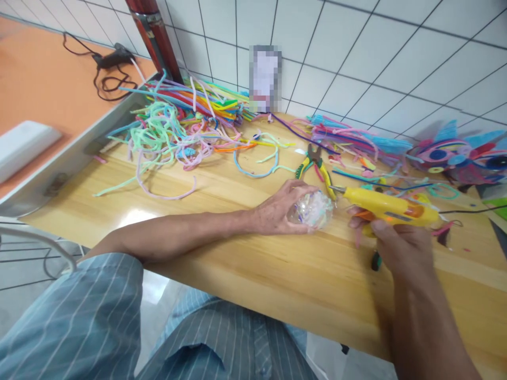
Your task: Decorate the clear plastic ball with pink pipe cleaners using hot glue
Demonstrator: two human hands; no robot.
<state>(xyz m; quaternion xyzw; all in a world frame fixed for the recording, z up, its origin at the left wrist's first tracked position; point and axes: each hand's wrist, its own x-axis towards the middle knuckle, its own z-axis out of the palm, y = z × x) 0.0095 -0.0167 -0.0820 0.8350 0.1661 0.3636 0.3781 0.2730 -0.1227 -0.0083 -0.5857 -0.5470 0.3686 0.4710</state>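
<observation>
My left hand (275, 209) is closed around a clear, rounded object (312, 210) with pale, multicoloured bits in or on it; its exact kind is hard to make out. In my right hand (404, 245) is a yellow hot glue gun (390, 206), gripped by its handle. Its metal nozzle points left, just right of the clear object and a little above it. A pair of pliers (316, 161) with yellow and green handles lies open on the table behind the clear object. A dark cord runs off to the right from the glue gun's rear.
Tangled pipe cleaners (162, 132) cover the back left of the wooden table (245, 269). More pipe cleaners (356, 140) lie at the back. A colourful pipe-cleaner figure (439, 153) stands at back right. A phone-like blurred object (264, 76) leans on the tiled wall.
</observation>
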